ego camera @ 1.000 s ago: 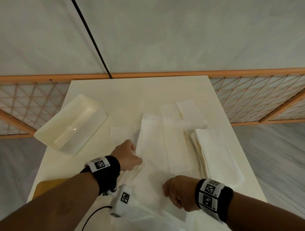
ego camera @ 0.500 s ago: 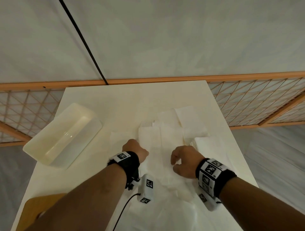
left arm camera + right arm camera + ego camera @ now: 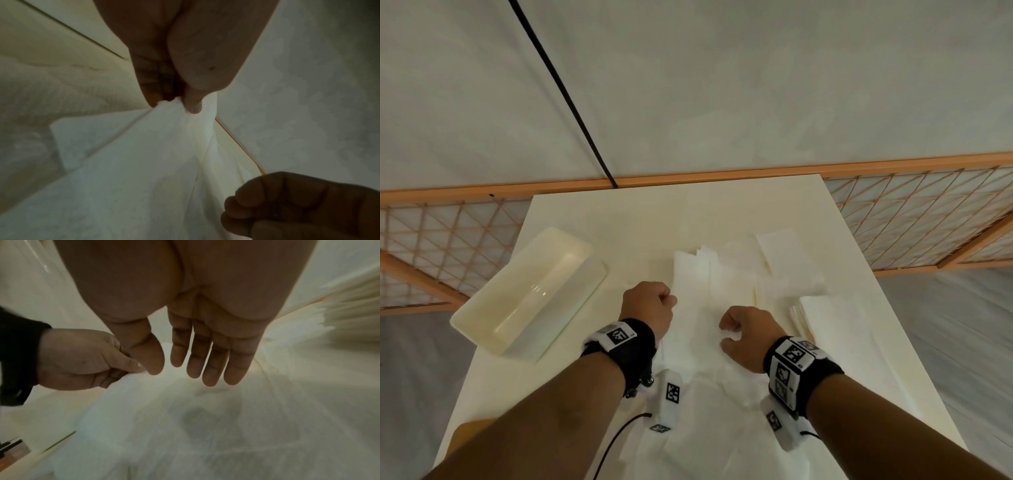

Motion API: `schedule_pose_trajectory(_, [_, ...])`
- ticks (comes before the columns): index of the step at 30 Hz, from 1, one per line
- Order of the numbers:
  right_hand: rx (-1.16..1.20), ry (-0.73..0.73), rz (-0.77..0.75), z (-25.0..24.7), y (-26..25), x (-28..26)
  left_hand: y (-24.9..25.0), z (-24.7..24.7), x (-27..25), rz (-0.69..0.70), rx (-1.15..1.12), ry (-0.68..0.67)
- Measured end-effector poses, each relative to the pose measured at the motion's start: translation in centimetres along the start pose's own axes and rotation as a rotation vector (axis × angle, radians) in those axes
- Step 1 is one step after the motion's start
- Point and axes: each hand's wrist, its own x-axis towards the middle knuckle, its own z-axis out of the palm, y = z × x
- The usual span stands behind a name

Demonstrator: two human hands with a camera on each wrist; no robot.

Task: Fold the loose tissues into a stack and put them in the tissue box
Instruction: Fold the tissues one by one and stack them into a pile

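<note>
Several loose white tissues [image 3: 695, 274] lie spread on the middle of the cream table [image 3: 654, 219]. My left hand [image 3: 654, 301] pinches the left edge of one tissue [image 3: 154, 154] between thumb and fingers [image 3: 193, 105]. My right hand [image 3: 743, 329] hovers just above the same sheet [image 3: 205, 426] with relaxed fingers [image 3: 209, 366] and holds nothing. A stack of folded tissues [image 3: 825, 325] lies to the right of that hand. The open cream tissue box [image 3: 527, 298] stands at the left and looks empty.
An orange wooden lattice fence [image 3: 911, 219] runs behind and beside the table. A black cable [image 3: 565, 96] slants down across the wall. A wooden surface [image 3: 469, 431] shows past the table's near left corner. The table's right edge is close to the stack.
Both hands have moved forward, away from my body, the right one from the tissue's near edge to its middle. The head view has tilted upward.
</note>
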Motion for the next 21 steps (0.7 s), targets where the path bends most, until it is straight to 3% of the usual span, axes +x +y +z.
schedule_pose_trajectory(3, [0.039, 0.024, 0.014, 0.2, -0.5, 0.7, 0.0, 0.3, -0.4, 0.036, -0.043, -0.002])
schedule_pose_trajectory(7, [-0.033, -0.041, 0.029, 0.8, -0.7, 1.3, -0.3, 1.2, -0.1, 0.095, 0.092, -0.043])
schedule_pose_trajectory(16, [-0.132, -0.087, 0.000, 1.1, -0.5, 1.6, 0.2, 1.6, 1.5, 0.040, 0.290, -0.094])
schedule_pose_trajectory(21, [-0.099, -0.058, 0.007, 1.1, -0.5, 1.9, 0.0, 1.2, 1.6, 0.111, 0.353, 0.062])
